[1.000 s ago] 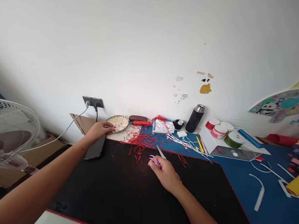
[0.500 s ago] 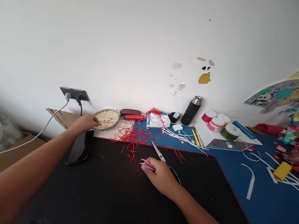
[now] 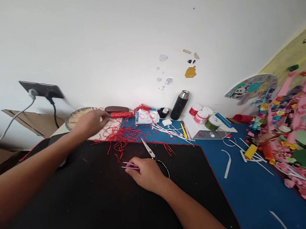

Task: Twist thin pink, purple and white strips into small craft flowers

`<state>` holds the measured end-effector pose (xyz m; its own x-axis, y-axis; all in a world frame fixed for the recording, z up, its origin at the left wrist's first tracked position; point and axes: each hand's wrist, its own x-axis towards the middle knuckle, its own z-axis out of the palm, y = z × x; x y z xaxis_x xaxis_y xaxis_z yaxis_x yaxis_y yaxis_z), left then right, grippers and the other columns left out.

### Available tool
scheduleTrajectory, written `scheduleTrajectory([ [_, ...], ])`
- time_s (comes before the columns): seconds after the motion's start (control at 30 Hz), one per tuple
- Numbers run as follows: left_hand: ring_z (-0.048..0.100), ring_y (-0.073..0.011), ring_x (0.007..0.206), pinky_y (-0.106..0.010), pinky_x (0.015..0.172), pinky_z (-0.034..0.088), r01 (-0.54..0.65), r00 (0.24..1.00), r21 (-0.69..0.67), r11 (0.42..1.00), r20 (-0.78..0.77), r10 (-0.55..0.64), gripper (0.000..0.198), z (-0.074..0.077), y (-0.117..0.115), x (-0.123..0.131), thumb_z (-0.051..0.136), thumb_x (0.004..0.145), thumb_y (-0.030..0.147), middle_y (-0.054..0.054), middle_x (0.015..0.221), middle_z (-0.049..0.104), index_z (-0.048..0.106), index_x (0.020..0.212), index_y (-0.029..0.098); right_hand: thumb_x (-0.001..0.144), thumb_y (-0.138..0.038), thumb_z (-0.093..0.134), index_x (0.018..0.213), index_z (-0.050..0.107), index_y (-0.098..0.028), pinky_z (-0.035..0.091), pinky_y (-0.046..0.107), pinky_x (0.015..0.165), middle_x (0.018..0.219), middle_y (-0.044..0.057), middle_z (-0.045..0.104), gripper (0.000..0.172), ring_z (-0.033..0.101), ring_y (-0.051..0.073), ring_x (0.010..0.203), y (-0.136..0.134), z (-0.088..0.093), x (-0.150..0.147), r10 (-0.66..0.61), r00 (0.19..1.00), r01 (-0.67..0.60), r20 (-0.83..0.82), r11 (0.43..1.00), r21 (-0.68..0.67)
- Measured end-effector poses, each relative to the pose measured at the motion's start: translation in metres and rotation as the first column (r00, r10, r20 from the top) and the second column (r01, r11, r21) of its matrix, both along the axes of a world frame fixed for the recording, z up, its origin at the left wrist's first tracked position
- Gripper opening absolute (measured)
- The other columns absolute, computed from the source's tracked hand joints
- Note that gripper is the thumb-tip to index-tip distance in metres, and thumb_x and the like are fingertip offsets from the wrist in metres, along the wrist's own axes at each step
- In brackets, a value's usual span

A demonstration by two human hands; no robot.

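My left hand point(image 3: 90, 122) is blurred. It reaches past a round woven dish point(image 3: 75, 118) towards a red thread spool point(image 3: 121, 115), and I cannot tell whether its fingers hold anything. My right hand point(image 3: 145, 174) rests on a black desk mat point(image 3: 70, 202), pinching thin lilac strips point(image 3: 130, 166). Just right of that hand lie black-handled scissors point(image 3: 151, 152), their blades pointing up and left. Loose red strands point(image 3: 123, 137) are heaped at the mat's far edge, beyond both hands.
A white packet point(image 3: 147, 116), white strips point(image 3: 170, 131), a black thermos point(image 3: 179, 106) and craft jars point(image 3: 200, 114) line the wall. Several colourful paper scraps point(image 3: 288, 132) pile up on a blue mat point(image 3: 250, 191) at the right. A wall socket point(image 3: 41, 89) holds cables.
The view has swung right, bringing the paper pile in. My left hand has moved off the dish rim towards the spool. My right hand has shifted left of the scissors.
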<state>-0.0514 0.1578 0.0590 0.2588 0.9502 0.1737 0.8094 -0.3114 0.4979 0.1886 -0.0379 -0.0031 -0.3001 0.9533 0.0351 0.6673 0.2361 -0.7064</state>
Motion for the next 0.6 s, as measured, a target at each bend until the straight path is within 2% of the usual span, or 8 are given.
scheduleTrajectory([
  [0.07,0.066,-0.0257,0.085,-0.031,0.075,0.041,0.141,0.989,0.029,0.990,-0.037,-0.140,0.017,0.001,-0.013,0.045,0.066,0.086,0.033,-0.006,0.096,0.078,0.079,0.095,0.024,0.096,-0.038,0.068,0.106,0.072,-0.026,0.040,0.025,0.067,0.095,0.000,0.079,0.016,0.073,0.020,0.084,-0.001,0.002,-0.002,0.030,0.999,-0.031,0.028,0.999,0.027],
  [0.13,0.069,-0.0254,0.086,-0.032,0.074,0.045,0.379,0.915,0.087,0.921,-0.184,-0.359,0.024,0.000,-0.024,0.090,0.058,0.092,0.029,-0.008,0.100,0.078,0.077,0.104,0.022,0.096,-0.038,0.069,0.110,0.072,-0.026,0.041,0.026,0.068,0.098,0.000,0.079,0.018,0.073,0.021,0.086,-0.002,0.003,-0.003,0.054,0.997,-0.058,0.064,0.996,0.062],
  [0.2,0.070,-0.0263,0.091,-0.032,0.075,0.047,0.487,0.848,0.091,0.869,-0.288,-0.445,0.024,-0.003,-0.031,0.132,0.056,0.093,0.026,-0.009,0.102,0.078,0.077,0.104,0.022,0.097,-0.037,0.067,0.112,0.071,-0.025,0.044,0.027,0.070,0.101,0.001,0.079,0.019,0.074,0.022,0.090,-0.002,0.004,-0.003,0.082,0.992,-0.091,0.100,0.992,0.089],
  [0.27,0.071,-0.0268,0.094,-0.032,0.077,0.047,0.522,0.819,0.082,0.849,-0.326,-0.472,0.024,-0.008,-0.032,0.167,0.056,0.093,0.023,-0.009,0.103,0.078,0.077,0.104,0.022,0.099,-0.036,0.065,0.112,0.072,-0.025,0.047,0.028,0.074,0.106,0.002,0.080,0.019,0.074,0.023,0.095,-0.002,0.004,-0.003,0.114,0.985,-0.127,0.131,0.987,0.100],
  [0.37,0.071,-0.0289,0.096,-0.034,0.077,0.048,0.544,0.784,0.058,0.837,-0.389,-0.483,0.024,-0.019,-0.027,0.205,0.056,0.092,0.019,-0.013,0.108,0.077,0.076,0.106,0.019,0.100,-0.036,0.061,0.121,0.072,-0.025,0.051,0.030,0.079,0.117,0.004,0.078,0.026,0.074,0.025,0.103,-0.002,0.004,-0.001,0.142,0.977,-0.162,0.156,0.979,0.123],
  [0.43,0.072,-0.0308,0.097,-0.035,0.076,0.049,0.554,0.763,0.040,0.832,-0.424,-0.488,0.024,-0.027,-0.022,0.222,0.059,0.091,0.017,-0.015,0.112,0.076,0.076,0.107,0.017,0.102,-0.036,0.059,0.127,0.070,-0.026,0.053,0.031,0.085,0.124,0.003,0.077,0.029,0.072,0.024,0.109,-0.003,0.004,-0.001,0.161,0.976,-0.182,0.149,0.973,0.142],
  [0.6,0.072,-0.0324,0.101,-0.037,0.080,0.050,0.565,0.728,0.003,0.825,-0.471,-0.497,0.024,-0.043,-0.017,0.245,0.059,0.091,0.015,-0.018,0.113,0.074,0.075,0.109,0.016,0.103,-0.040,0.057,0.123,0.072,-0.027,0.054,0.035,0.090,0.118,0.004,0.078,0.029,0.071,0.026,0.111,-0.002,0.009,-0.001,0.201,0.960,-0.232,0.195,0.961,0.152],
])
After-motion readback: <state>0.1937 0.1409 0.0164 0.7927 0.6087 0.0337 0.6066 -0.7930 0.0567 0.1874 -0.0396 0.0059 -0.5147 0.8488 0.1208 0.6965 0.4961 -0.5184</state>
